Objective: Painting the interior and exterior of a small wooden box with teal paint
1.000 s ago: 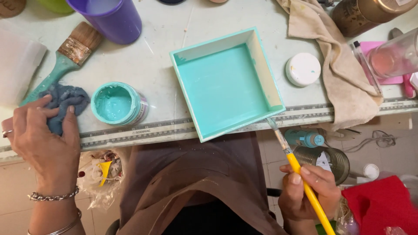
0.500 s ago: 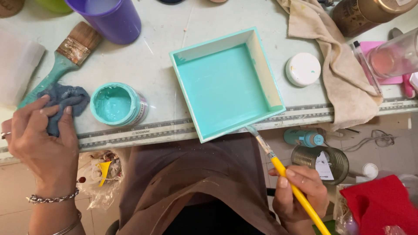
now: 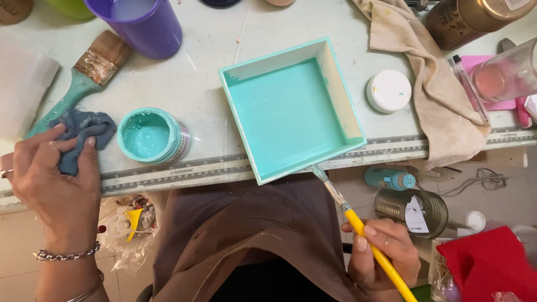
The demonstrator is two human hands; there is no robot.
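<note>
Here, right hand (image 3: 383,254): fingers clenched around the yellow handle of a thin paintbrush (image 3: 358,226), below the desk edge.
Brush tip: its bristles touch the near outer wall of the square box (image 3: 291,112).
Square box: painted turquoise inside, with cream inner walls; it sits tilted on the desk (image 3: 212,84), one corner overhanging the near edge.
Left hand (image 3: 53,179): fingers pressed onto a crumpled blue rag (image 3: 81,134) at the desk's near left edge, gripping it.
Paint jar (image 3: 151,134): open, holding turquoise paint, just beside the rag.
Wide brush (image 3: 84,81): lies behind the rag, turquoise handle.
Purple cup (image 3: 142,25): at the far left.
White lid (image 3: 389,90): right of the box, beside a beige cloth (image 3: 430,89).
</note>
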